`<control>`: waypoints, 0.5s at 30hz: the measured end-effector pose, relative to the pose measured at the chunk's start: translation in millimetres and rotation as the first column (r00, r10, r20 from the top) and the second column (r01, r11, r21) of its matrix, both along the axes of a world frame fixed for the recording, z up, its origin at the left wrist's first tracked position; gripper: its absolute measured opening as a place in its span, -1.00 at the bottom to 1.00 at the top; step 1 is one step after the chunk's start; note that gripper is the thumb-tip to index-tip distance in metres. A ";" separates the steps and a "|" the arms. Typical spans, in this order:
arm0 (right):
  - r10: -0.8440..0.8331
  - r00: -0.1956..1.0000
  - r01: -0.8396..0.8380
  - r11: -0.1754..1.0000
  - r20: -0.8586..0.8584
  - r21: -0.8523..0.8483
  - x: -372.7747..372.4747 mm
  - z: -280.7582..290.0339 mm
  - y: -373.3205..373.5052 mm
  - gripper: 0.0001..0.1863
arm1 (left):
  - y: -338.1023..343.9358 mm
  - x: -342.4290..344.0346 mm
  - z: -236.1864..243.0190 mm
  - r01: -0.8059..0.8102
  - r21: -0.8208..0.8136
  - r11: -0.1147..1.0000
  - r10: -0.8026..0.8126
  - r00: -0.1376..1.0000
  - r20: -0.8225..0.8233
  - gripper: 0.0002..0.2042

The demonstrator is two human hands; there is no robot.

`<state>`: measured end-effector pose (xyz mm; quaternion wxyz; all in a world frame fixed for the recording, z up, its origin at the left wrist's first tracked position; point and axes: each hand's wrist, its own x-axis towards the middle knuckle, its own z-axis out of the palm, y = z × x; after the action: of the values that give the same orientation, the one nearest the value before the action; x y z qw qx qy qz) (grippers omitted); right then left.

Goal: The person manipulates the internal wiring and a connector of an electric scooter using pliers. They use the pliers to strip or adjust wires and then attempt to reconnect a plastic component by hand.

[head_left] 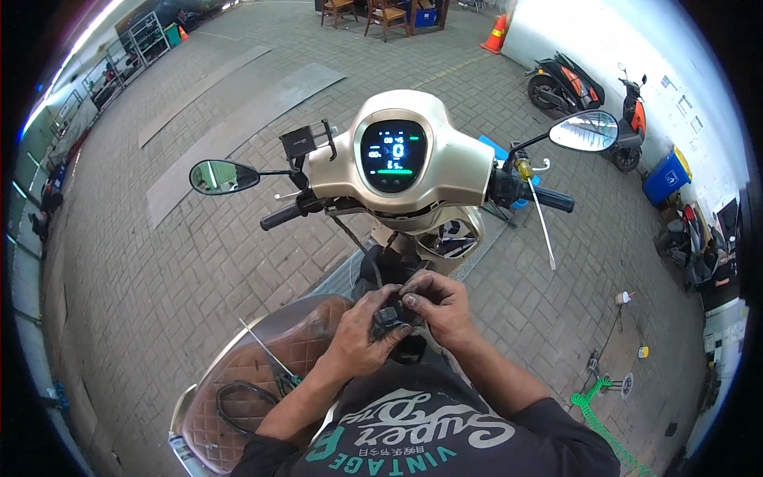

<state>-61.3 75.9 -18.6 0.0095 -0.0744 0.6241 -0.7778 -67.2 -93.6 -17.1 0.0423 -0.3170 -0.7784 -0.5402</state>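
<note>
Part [387, 317], black, is pinched by left hand [359, 332] and right hand [442, 308]; blue bin [666, 178], contents unclear.

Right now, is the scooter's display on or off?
On: the display is lit, showing bright white digits and a green bar.

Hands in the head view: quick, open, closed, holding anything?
Left hand: closed, holding a small black part.
Right hand: curled at that same part; what it pinches can't be told.
</note>
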 end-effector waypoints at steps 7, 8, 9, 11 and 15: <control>-0.051 0.997 0.056 0.995 0.058 -0.083 2.9 -0.1 -6.5 -0.95 | 3.2 1.9 -2.1 -0.036 0.036 0.999 0.035 0.999 0.035 -0.49; -0.047 0.999 0.047 0.998 0.000 -0.043 2.9 -0.3 -5.4 -0.95 | 3.6 2.3 0.5 -0.050 0.047 0.998 0.047 0.997 0.063 -0.49; -0.039 0.998 0.039 0.999 -0.057 -0.003 2.6 -0.4 -5.0 -0.95 | 3.8 2.3 2.4 -0.049 0.046 0.998 0.046 0.997 0.064 -0.49; -0.024 0.998 0.024 1.000 -0.062 -0.002 2.0 4.0 -5.9 -0.95 | 4.0 3.2 4.9 -0.066 0.122 0.990 0.046 0.986 0.158 -0.51; 0.019 0.997 -0.020 1.000 -0.079 -0.008 3.3 8.9 -6.6 -0.94 | 3.1 4.8 2.4 -0.078 0.135 0.988 0.060 0.990 0.129 -0.52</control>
<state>-58.0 69.4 -9.7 -0.0078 -0.1110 0.6198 -0.7769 -62.4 -90.5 -14.7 0.0343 -0.2517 -0.7503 -0.6104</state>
